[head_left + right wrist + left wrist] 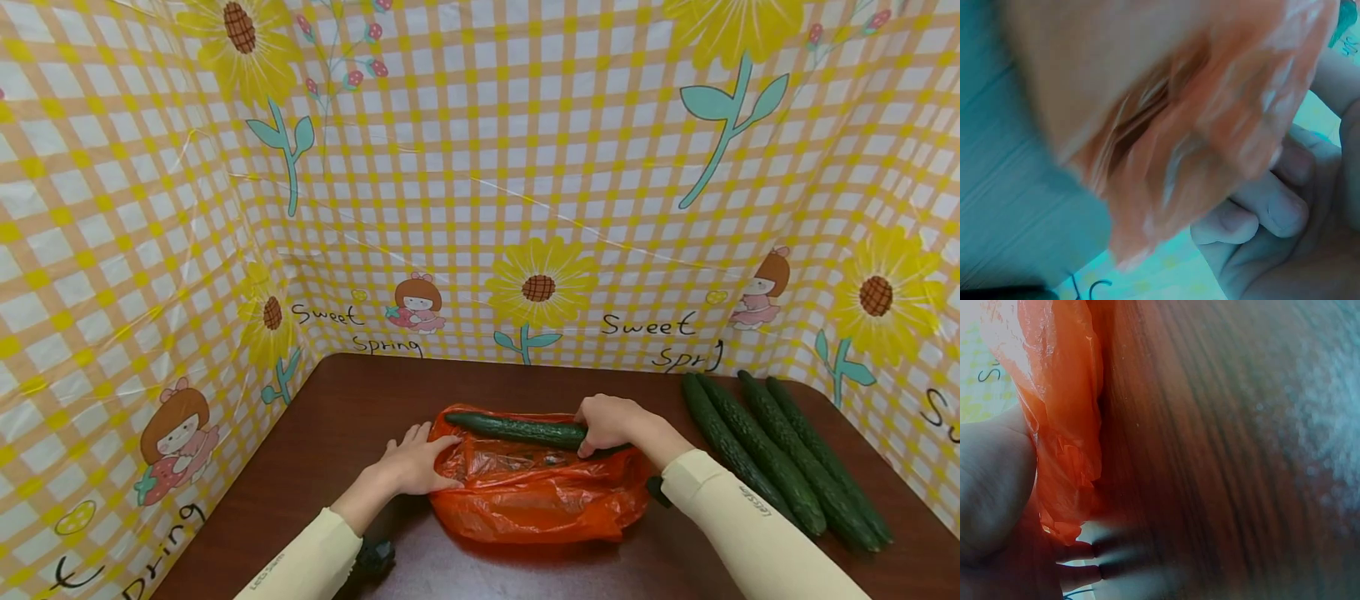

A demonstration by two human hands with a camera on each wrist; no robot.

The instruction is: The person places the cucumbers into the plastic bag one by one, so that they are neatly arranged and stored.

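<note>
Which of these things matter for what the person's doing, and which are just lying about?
Part of the job:
held cucumber, gripped by the right hand
orange bag, touched by the left hand
four cucumbers at the right, probably

Just there:
table
patterned cloth

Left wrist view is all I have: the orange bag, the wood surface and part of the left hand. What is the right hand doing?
Observer: The right hand is gripping a cucumber toward its right end.
Operator: Where does it lie?
Observer: Along the far side of the opening of the orange bag.
Operator: Any more outside it?
Observer: Yes, four other cucumbers lie side by side at the right of the table.
</note>
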